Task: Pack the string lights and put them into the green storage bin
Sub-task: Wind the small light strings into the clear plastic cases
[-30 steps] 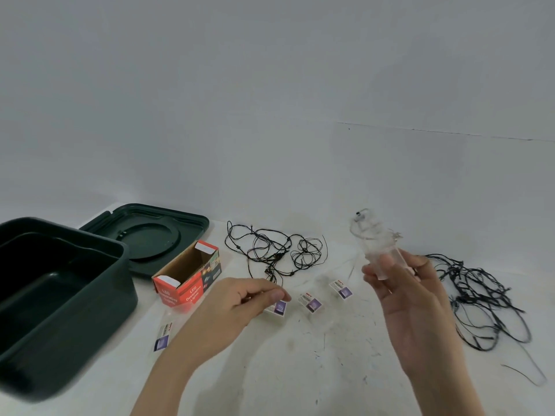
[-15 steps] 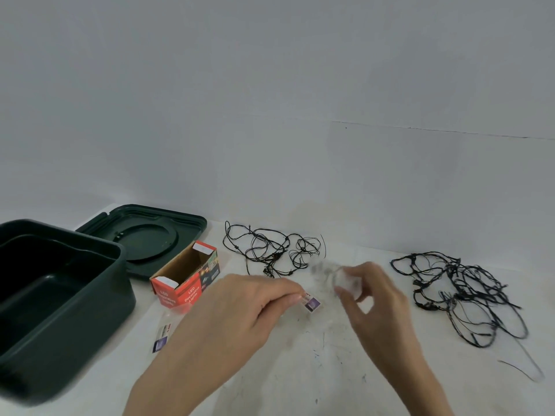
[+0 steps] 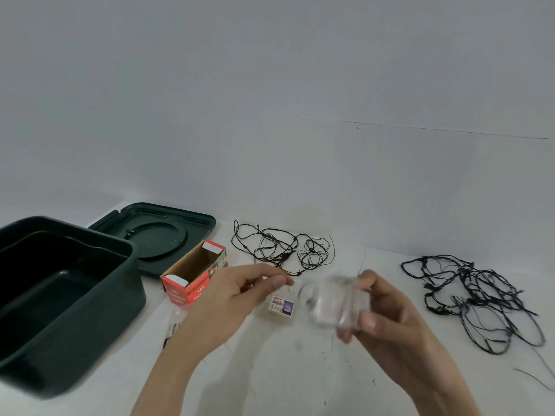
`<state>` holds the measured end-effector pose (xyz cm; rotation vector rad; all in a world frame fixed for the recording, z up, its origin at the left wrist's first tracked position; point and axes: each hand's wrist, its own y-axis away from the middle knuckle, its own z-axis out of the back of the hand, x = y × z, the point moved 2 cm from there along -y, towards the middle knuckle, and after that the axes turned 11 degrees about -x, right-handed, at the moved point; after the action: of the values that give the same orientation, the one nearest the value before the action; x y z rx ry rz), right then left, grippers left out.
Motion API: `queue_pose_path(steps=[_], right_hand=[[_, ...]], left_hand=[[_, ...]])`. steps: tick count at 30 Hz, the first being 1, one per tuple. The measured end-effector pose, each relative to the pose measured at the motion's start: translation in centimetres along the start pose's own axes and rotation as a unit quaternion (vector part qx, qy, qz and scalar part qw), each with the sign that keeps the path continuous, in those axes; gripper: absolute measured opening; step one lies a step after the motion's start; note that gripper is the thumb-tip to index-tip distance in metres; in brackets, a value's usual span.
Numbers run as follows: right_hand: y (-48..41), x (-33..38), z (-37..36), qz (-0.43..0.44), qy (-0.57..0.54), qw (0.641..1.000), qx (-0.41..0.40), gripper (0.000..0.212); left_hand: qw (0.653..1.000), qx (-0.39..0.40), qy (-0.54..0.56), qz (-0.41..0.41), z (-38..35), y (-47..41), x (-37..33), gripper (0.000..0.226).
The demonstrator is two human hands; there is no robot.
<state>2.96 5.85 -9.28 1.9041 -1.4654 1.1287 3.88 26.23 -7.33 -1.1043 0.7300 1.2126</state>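
My right hand [image 3: 387, 319] grips a small clear plastic packet [image 3: 333, 304], blurred, with something thin coiled inside. My left hand [image 3: 231, 301] hovers beside it, thumb and forefinger pinched together; whether they hold a thin wire I cannot tell. A black string-light tangle [image 3: 285, 250] lies behind my hands, and a bigger tangle [image 3: 474, 298] lies at the right. The open green storage bin [image 3: 75, 298] stands at the left, nothing visible inside. An open red cardboard box [image 3: 195, 277] lies next to the bin.
The bin's green lid [image 3: 156, 235] lies flat behind the red box. A small printed label card [image 3: 282, 306] rests on the white table [image 3: 285, 370] between my hands; another packet [image 3: 174, 328] lies partly hidden under my left forearm. A grey wall stands close behind.
My right hand came down from a raised position to just above the table with the clear packet. My left hand moved right toward it. Two label cards seen earlier are hidden now.
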Motion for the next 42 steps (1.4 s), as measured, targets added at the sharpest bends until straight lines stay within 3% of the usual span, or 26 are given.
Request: queue_pose_path(steps=[5, 9, 12, 16, 20, 22, 24, 27, 29, 32, 37, 39, 42], right_hand=[[-0.9, 0.3, 0.1, 0.065, -0.073, 0.984, -0.152, 0.045], [-1.2, 0.7, 0.6, 0.14, 0.025, 0.951, -0.275, 0.041], [-1.0, 0.5, 1.1, 0.191, 0.15, 0.896, -0.371, 0.026], [-0.9, 0.0, 1.5, 0.266, 0.32, 0.804, -0.425, 0.03], [-1.1, -0.3, 2.1, 0.353, 0.525, 0.68, -0.37, 0.027], [-1.2, -0.6, 2.5, 0.349, 0.586, 0.658, -0.32, 0.025], [-1.4, -0.9, 2.8, 0.293, 0.625, 0.677, -0.256, 0.024], [-1.5, -1.7, 2.7, 0.091, 0.624, 0.773, -0.064, 0.019], [-1.0, -2.1, 1.9, -0.03, 0.519, 0.852, 0.062, 0.021], [-0.3, -1.2, 0.7, -0.094, 0.324, 0.929, 0.153, 0.028], [-0.3, 0.7, 0.8, -0.015, 0.01, 0.99, 0.142, 0.029], [-0.5, 1.1, 0.7, 0.023, -0.06, 0.995, 0.073, 0.03], [-0.8, 1.7, 0.6, 0.07, -0.072, 0.992, -0.082, 0.04]], left_hand=[[0.998, 0.054, 0.009, 0.038, -0.9, 0.9, 0.3, 0.02], [0.996, 0.066, -0.011, 0.057, -1.2, 1.1, 0.3, 0.021], [0.993, 0.096, -0.059, 0.036, -1.2, 1.3, -0.2, 0.021], [0.982, 0.138, -0.13, 0.023, -1.1, 1.7, -0.4, 0.019], [0.969, 0.129, -0.21, 0.008, -0.5, 1.8, -1.3, 0.019], [0.954, 0.087, -0.283, -0.037, -0.2, 1.6, -1.8, 0.02], [0.938, 0.007, -0.328, -0.11, 0.3, 1.3, -2.3, 0.026], [0.925, -0.069, -0.328, -0.181, 0.7, 0.7, -2.5, 0.029], [0.927, -0.088, -0.312, -0.19, 0.7, 0.2, -2.1, 0.024], [0.947, -0.091, -0.25, -0.178, 0.6, -0.7, -1.4, 0.019], [0.996, -0.042, -0.058, -0.052, 0.3, -0.9, 0.1, 0.018], [1.0, -0.016, -0.023, -0.014, 0.2, -0.5, 0.7, 0.022], [0.999, 0.016, -0.03, 0.006, 0.1, 0.1, 1.1, 0.018]])
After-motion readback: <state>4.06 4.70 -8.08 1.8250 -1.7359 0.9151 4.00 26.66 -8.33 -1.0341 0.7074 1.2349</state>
